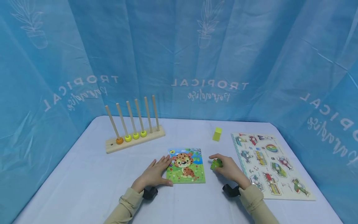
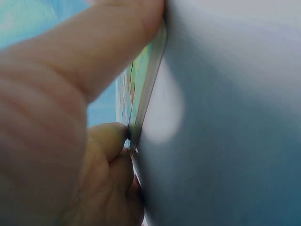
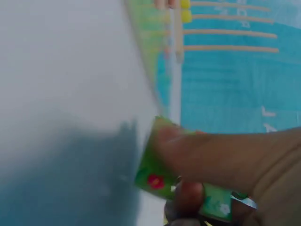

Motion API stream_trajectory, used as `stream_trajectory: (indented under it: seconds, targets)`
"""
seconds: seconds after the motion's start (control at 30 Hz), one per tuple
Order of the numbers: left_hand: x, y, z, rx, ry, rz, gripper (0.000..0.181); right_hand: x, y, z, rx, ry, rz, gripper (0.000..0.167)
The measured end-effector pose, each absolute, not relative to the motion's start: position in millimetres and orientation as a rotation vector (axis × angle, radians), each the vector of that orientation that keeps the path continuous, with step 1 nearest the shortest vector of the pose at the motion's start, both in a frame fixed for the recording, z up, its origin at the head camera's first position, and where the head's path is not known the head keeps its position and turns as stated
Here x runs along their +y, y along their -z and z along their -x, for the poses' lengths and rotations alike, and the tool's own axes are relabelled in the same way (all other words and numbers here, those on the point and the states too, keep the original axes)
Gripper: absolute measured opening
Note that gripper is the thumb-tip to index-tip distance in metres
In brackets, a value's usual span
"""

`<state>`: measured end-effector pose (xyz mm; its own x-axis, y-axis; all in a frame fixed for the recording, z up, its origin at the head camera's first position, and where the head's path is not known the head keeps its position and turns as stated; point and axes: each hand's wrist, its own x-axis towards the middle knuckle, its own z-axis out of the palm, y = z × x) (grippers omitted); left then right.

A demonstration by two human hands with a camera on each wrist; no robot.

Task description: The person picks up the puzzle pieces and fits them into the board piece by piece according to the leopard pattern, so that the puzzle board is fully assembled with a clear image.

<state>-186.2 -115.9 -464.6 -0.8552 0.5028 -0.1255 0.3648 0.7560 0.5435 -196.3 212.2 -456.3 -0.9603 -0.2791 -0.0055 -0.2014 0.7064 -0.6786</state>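
A square leopard picture puzzle (image 1: 185,169) lies flat on the table between the two hands. My left hand (image 1: 154,173) rests along its left side with fingers spread, and the thumb touches near the lower left corner. In the left wrist view the puzzle's edge (image 2: 153,77) runs beside the thumb and fingertips. To the right of the puzzle, my right hand (image 1: 228,169) pinches a green puzzle piece (image 1: 216,164) between thumb and fingers. The right wrist view shows flowers printed on this puzzle piece (image 3: 153,172); the fingers cover part of it.
At the back left stands a wooden peg rack (image 1: 135,141) with upright pegs, an orange bead (image 1: 119,140) and yellow beads (image 1: 135,135). A yellow block (image 1: 217,134) is behind the right hand. A vehicle puzzle board (image 1: 268,165) lies at the right. Blue curtains (image 1: 179,62) enclose the table.
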Motion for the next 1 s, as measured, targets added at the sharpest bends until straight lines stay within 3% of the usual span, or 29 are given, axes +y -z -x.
stream_trajectory:
  seconds: [0.1,0.23,0.57,1.0]
  targets:
    - [-116,463,185,2.692,-0.743,-0.659,0.102,194,449,207,2.773,1.193,0.345,0.036]
    - [-116,464,184,2.696,-0.742,-0.677,0.102,163,440,213,2.671,1.303,0.393,0.038]
    - [-120,466,183,2.698,-0.743,-0.740,0.102,101,455,199,2.634,1.212,0.639,0.020]
    - [-121,465,182,2.697,-0.737,-0.722,0.101,77,471,186,2.777,1.061,0.698,0.034]
